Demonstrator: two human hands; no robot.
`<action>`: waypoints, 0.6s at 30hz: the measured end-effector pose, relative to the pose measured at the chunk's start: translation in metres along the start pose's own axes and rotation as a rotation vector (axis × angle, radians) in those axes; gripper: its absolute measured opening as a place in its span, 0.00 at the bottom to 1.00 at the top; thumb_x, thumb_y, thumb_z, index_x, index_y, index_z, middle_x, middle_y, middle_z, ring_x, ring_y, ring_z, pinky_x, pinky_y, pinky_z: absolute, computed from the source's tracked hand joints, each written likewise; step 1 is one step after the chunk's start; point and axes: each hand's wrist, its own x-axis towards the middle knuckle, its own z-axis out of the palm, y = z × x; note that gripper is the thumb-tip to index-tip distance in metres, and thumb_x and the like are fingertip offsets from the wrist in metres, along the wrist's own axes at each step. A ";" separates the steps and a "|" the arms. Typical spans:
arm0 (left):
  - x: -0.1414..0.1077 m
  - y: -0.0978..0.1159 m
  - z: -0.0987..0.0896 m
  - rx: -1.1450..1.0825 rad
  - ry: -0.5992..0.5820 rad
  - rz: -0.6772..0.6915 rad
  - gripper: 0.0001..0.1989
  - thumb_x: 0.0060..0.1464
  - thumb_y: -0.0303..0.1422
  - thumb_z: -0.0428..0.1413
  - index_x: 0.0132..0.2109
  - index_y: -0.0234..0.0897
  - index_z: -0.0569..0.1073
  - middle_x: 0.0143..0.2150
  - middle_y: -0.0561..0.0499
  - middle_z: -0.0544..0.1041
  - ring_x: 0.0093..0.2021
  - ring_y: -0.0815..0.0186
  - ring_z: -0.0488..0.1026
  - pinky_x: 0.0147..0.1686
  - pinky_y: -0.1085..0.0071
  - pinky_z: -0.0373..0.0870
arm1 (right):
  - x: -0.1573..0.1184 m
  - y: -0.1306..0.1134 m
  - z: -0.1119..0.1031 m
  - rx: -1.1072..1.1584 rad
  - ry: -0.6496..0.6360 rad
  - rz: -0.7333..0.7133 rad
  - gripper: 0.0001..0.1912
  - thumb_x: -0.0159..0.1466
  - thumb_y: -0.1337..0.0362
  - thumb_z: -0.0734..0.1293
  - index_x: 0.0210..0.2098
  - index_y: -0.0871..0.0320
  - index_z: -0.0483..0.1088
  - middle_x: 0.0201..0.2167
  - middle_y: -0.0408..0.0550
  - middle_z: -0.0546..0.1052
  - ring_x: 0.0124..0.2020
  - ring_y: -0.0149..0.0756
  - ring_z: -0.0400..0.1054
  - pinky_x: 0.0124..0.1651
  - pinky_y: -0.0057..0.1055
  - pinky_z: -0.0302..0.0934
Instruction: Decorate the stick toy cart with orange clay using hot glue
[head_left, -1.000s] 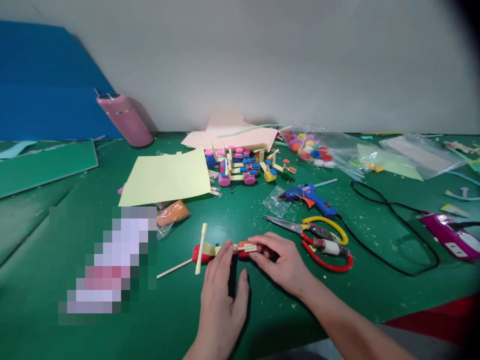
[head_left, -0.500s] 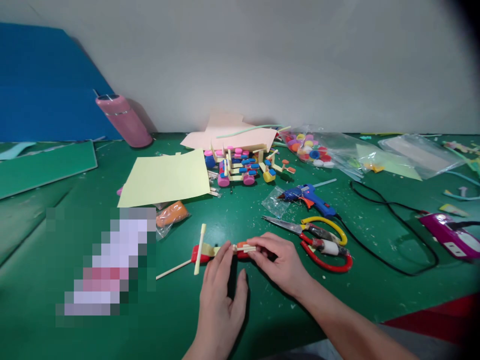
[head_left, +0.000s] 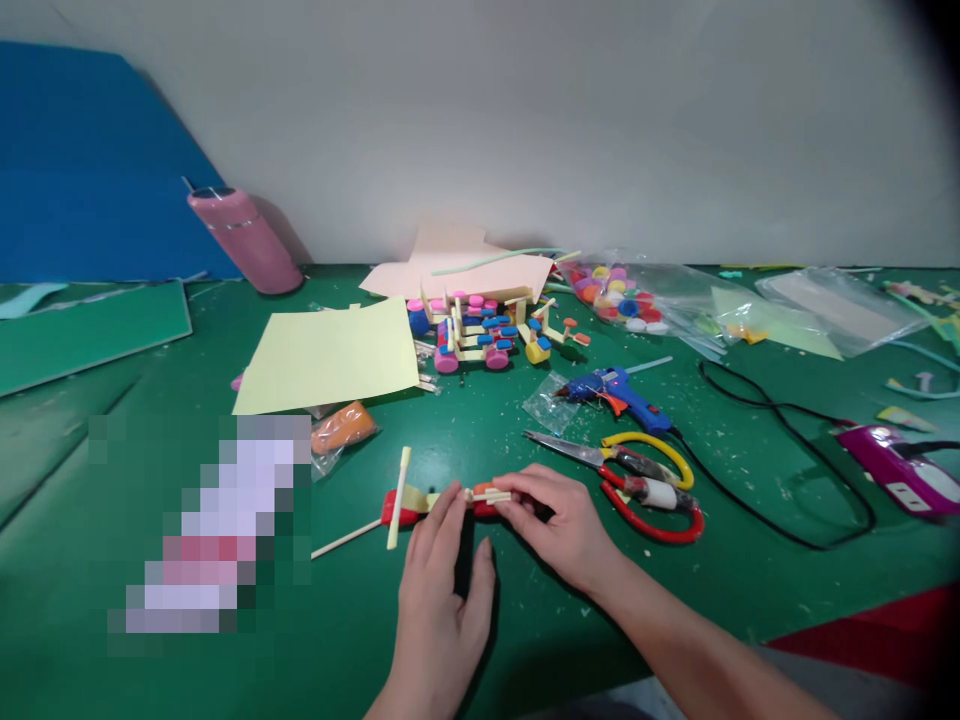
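Observation:
In front of me a small craft car (head_left: 397,508) with red bottle-cap wheels, a pale yellow strip body and a yellow cross stick (head_left: 400,498) lies on the green table. My left hand (head_left: 444,590) rests its outstretched fingertips on the car's middle, thumb held apart. At the car's right end, my right hand (head_left: 559,515) pinches short pale wooden sticks (head_left: 495,496) against the red and orange caps (head_left: 484,508). A longer thin wooden stick (head_left: 345,540) reaches out from the car's left end. The exact contact under my fingers is hidden.
Right of my hands lie scissors (head_left: 645,480) and a blue glue gun (head_left: 615,395) with a black cord leading to a purple power strip (head_left: 900,470). Behind are similar small cars (head_left: 472,335), yellow sheet (head_left: 330,355), bag of caps (head_left: 622,300) and pink tumbler (head_left: 247,240).

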 end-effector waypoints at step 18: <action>-0.001 -0.001 0.000 0.000 -0.004 -0.006 0.21 0.52 0.27 0.51 0.54 0.34 0.62 0.52 0.37 0.69 0.53 0.56 0.67 0.48 0.56 0.67 | 0.000 -0.002 0.000 -0.003 0.002 0.005 0.09 0.60 0.67 0.63 0.39 0.57 0.72 0.26 0.44 0.70 0.26 0.28 0.63 0.29 0.24 0.59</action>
